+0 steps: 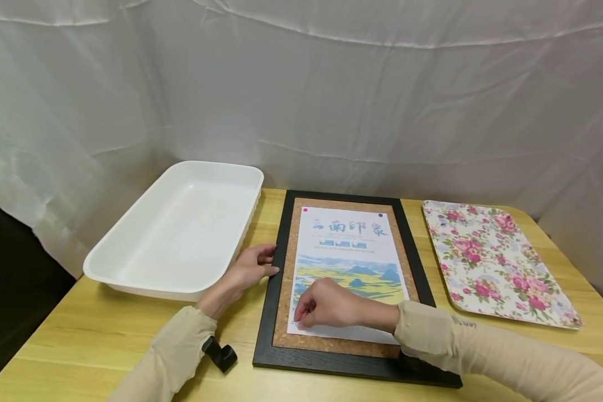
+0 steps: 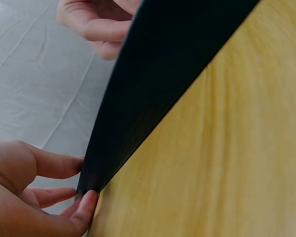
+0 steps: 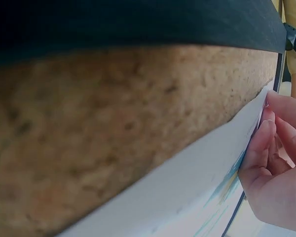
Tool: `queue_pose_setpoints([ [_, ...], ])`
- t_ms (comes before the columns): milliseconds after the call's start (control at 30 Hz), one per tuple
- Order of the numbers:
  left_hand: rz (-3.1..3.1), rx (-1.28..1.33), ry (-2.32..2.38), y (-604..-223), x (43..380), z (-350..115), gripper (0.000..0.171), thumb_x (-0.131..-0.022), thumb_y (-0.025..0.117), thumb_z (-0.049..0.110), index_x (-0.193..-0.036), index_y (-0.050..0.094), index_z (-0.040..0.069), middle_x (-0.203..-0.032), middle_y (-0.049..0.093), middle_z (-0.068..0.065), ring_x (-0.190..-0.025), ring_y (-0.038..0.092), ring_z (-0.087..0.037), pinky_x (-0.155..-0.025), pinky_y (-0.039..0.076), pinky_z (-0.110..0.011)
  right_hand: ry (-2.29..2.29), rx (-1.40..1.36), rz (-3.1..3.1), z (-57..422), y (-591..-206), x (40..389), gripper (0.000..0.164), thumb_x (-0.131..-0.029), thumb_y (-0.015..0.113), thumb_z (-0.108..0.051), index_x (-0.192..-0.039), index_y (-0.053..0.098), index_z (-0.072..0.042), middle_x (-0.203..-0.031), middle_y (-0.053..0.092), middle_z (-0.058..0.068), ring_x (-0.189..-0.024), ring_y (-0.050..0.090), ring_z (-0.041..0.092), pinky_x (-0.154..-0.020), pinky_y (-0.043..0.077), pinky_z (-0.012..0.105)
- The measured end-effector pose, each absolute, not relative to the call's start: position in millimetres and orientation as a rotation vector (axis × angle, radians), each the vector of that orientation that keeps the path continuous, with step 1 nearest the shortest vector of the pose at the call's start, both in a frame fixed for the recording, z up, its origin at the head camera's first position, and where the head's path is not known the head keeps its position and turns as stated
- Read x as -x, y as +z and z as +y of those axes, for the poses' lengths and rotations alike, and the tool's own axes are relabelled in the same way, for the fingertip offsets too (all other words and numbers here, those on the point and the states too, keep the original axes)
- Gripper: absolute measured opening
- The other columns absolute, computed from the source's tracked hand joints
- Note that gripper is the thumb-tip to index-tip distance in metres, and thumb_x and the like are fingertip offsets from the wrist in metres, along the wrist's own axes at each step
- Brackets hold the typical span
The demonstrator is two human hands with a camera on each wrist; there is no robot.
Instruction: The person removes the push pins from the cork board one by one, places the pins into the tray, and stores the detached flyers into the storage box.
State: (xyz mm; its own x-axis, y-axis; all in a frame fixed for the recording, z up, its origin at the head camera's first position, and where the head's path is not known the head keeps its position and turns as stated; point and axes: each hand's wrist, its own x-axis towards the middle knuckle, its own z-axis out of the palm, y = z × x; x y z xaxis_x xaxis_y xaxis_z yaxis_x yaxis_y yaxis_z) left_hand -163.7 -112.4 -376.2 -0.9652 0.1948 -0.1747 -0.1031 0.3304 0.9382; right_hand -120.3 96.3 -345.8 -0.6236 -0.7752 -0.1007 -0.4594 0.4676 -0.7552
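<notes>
A black-framed cork board (image 1: 288, 329) lies on the table with a printed poster (image 1: 350, 229) on it. The poster bears large characters and a yellow and blue landscape. A pink push pin (image 1: 305, 210) and a dark push pin (image 1: 380, 215) sit at its top corners. My left hand (image 1: 251, 267) holds the frame's left edge, fingertips and thumb (image 2: 91, 202) against it. At the poster's lower left corner, my right hand (image 1: 329, 304) pinches a tiny push pin (image 3: 267, 104), mostly hidden between thumb and index finger.
A deep white tray (image 1: 181, 290) stands left of the board, partly behind my left forearm. To the right lies a flat floral tray (image 1: 492, 262). A pale grey curtain (image 1: 341, 111) hangs behind the wooden table (image 1: 80, 340).
</notes>
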Motion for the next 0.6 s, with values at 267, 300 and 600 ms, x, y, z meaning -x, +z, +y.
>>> queue_pose_setpoints([
  [267,2.333,-0.09,1.687,-376.8,163.4,-111.4,0.058,-0.089,0.061,-0.006,-0.143,0.04,-0.006,-0.128,0.055,-0.021,-0.117,0.052,-0.033,-0.09,0.046,-0.041,-0.997,0.976,2.261,96.2,-345.1,116.9,0.01,-0.082,0.073,0.0,-0.079,0.074,-0.009,-0.068,0.064,-0.01,-0.061,0.057,0.002,-0.058,0.049,0.021],
  [300,2.333,-0.091,1.684,-376.4,163.6,-111.5,0.058,-0.089,0.061,-0.006,-0.143,0.04,-0.006,-0.129,0.055,-0.021,-0.117,0.051,-0.033,-0.091,0.046,-0.041,-0.996,0.978,2.258,96.0,-345.2,116.8,0.01,-0.082,0.073,0.001,-0.08,0.074,-0.009,-0.069,0.064,-0.01,-0.061,0.058,0.002,-0.059,0.049,0.021],
  [600,2.353,-0.075,1.67,-374.6,163.8,-112.8,0.058,-0.089,0.061,-0.006,-0.143,0.04,-0.006,-0.135,0.051,-0.022,-0.12,0.049,-0.033,-0.091,0.046,-0.041,-0.966,1.061,2.227,94.3,-343.4,119.9,0.009,-0.081,0.074,0.001,-0.081,0.075,-0.008,-0.07,0.065,-0.01,-0.062,0.059,0.0,-0.059,0.05,0.02],
])
